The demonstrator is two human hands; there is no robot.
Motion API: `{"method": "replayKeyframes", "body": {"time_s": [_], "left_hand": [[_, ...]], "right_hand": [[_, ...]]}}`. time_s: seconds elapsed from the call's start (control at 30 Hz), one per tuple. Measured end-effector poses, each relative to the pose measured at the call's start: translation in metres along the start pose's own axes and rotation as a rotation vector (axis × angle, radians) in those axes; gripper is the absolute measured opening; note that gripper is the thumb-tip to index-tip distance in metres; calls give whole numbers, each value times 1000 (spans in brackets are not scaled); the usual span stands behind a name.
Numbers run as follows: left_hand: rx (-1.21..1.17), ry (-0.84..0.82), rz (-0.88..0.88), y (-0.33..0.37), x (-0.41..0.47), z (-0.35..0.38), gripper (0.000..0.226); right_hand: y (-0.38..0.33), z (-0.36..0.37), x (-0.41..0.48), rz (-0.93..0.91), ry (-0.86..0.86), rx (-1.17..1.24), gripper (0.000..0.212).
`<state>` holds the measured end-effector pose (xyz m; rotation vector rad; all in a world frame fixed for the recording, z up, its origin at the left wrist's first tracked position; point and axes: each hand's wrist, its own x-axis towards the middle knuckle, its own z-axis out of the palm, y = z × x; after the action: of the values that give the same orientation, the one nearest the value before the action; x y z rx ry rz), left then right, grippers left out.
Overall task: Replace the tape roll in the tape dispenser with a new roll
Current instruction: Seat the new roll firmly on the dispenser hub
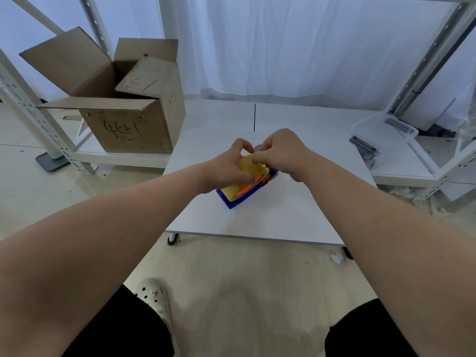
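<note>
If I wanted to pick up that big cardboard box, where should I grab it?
Probably low on its two side walls, one hand from each side. The cardboard box stands upright on the low shelf with its top flaps open and splayed out; those look floppy, so they would likely bend if you lifted by them. How heavy it is cannot be told.

Looks like a storeroom or some back-room workspace, not a home. Bare white metal racking point(38, 119) with perforated uprights runs along both sides, and an open cardboard box point(128, 112) with marker scribble sits on the low shelf to the left. A clear plastic bin point(386, 132) is parked on the right shelf. White curtains point(283, 47) cover the back, the floor point(231, 274) is pale and scuffed with bits of debris, and there's a plain white counter point(257, 220) in the middle.
</note>
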<state>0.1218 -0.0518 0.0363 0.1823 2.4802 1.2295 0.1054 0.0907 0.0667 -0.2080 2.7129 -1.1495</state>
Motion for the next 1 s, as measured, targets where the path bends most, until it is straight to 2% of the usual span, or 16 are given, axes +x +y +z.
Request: {"method": "replayKeyframes", "body": {"time_s": [0.2,0.43,0.5,0.63,0.8,0.9,1.0], "left_hand": [[111,16,78,-6,-6,0,57],[118,-53,88,-10,-11,0,59],[133,-73,67,-11,-10,0,62],[368,-88,-61,-19,-6,2,68],[254,-85,-45,-18,-3,-3,68],[167,-45,-10,-15,-3,-9,55],[193,54,80,-13,-2,-12,39]], "right_hand": [[12,-15,1,84,-158,202,5],[21,-22,-1,146,-234,373,14],[21,-19,0,124,-239,345,14],[20,-1,3,70,-219,197,10],[21,10,8,60,-177,194,10],[21,11,10,62,-183,199,10],[20,12,11,61,-182,186,8]]}}
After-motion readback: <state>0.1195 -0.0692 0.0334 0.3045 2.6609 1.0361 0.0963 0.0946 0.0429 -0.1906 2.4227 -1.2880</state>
